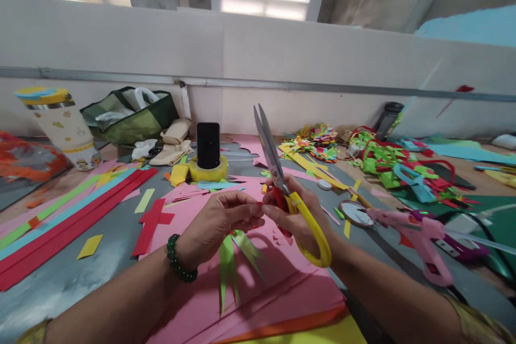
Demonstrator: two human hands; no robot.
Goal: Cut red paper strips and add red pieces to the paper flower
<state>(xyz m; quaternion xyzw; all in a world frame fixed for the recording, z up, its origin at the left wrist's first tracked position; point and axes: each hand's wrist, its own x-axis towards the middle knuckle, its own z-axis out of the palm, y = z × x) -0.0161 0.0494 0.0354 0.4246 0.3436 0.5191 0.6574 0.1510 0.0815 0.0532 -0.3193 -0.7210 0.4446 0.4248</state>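
Observation:
My left hand (215, 220), with a dark green bead bracelet (181, 260) at the wrist, is closed in a pinch at a small red paper piece (260, 206). Green paper strips (227, 269) with pointed ends hang just below its fingers; how they join the red piece is hidden. In my right hand (300, 217) are scissors (271, 145) with yellow and red handles, blades pointing up and slightly parted. The right thumb and fingertips also meet at the red piece. Underneath both hands lies a stack of pink paper sheets (278, 301).
A pink glue gun (419, 236) lies at the right, near a round tape roll (357, 214). A phone (208, 145) stands in a yellow tape roll (207, 172). Long red strips (76, 220) lie left. Behind are a tumbler (64, 131), a green bag (141, 121) and paper garlands (379, 156).

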